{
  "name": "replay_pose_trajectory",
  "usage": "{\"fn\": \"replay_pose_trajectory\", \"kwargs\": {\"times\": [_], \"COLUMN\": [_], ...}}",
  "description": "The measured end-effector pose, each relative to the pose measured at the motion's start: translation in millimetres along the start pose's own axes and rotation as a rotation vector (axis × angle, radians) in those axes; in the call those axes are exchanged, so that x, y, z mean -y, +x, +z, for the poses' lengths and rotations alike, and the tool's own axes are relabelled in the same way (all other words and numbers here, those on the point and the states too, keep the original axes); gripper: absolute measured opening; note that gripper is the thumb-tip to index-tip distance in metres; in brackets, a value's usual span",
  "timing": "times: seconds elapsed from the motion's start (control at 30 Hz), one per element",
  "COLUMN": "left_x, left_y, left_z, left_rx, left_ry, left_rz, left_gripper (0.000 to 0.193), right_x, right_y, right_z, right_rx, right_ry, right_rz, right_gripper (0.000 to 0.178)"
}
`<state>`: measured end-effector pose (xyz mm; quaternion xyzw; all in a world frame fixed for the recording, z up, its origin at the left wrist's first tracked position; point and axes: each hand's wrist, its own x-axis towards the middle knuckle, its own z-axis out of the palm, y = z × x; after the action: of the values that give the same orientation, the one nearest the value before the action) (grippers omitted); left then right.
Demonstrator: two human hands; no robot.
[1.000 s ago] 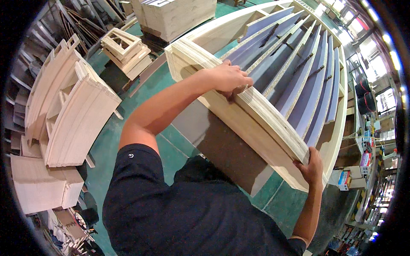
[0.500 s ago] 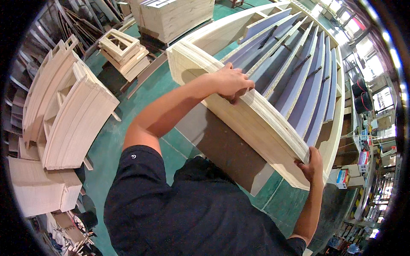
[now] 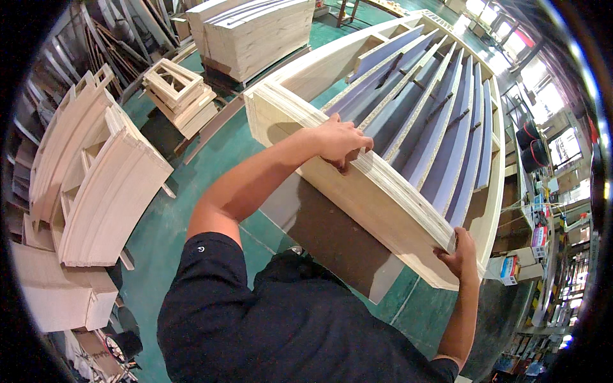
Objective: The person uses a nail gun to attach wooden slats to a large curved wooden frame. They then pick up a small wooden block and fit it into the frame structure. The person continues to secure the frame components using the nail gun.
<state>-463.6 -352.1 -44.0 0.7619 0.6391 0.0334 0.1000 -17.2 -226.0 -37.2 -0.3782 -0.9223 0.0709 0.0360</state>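
In front of me is a large curved wooden frame [image 3: 383,204] made of pale layered boards, its near end across my body. My left hand [image 3: 343,142] curls over the top edge of that end, thumb on the near face and fingers over the far side. Farther right, my right hand [image 3: 461,255] grips the same board close to its right corner, partly hiding its fingertips. Inside the frame stand several long purple-grey strips [image 3: 428,150] with speckled chipboard edges, running side by side away from me. Neither hand touches the strips.
A brown board [image 3: 325,223] shows beneath the frame's near end, over the green floor. Curved wooden pieces [image 3: 105,198] are stacked at left, with small frames [image 3: 175,89] beyond. A pale wooden stack [image 3: 252,38] stands behind. Small boxes [image 3: 511,268] sit by the bench at right.
The whole view has shifted slightly, with the frame and its strips a little farther left and lower in the picture. Both hands keep their places on the near board.
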Motion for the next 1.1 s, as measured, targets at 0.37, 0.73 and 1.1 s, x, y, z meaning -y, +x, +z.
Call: {"fn": "replay_pose_trajectory", "kwargs": {"times": [0.37,0.73,1.1], "left_x": [9,15,15], "left_y": [1,4,22], "left_z": [4,10,5], "left_rx": [0.004,-0.008,-0.041], "left_ry": [-0.134,-0.108,0.059], "left_rz": [0.028,0.023,0.048], "left_gripper": [0.078,0.082,0.074], "right_x": [1,11,1], "right_y": [-3,0,2], "right_z": [8,5,-5], "right_rx": [0.002,0.064,0.040], "right_ry": [0.055,0.038,0.043], "right_rz": [0.017,0.046,0.046], "right_gripper": [0.083,0.077,0.082]}}
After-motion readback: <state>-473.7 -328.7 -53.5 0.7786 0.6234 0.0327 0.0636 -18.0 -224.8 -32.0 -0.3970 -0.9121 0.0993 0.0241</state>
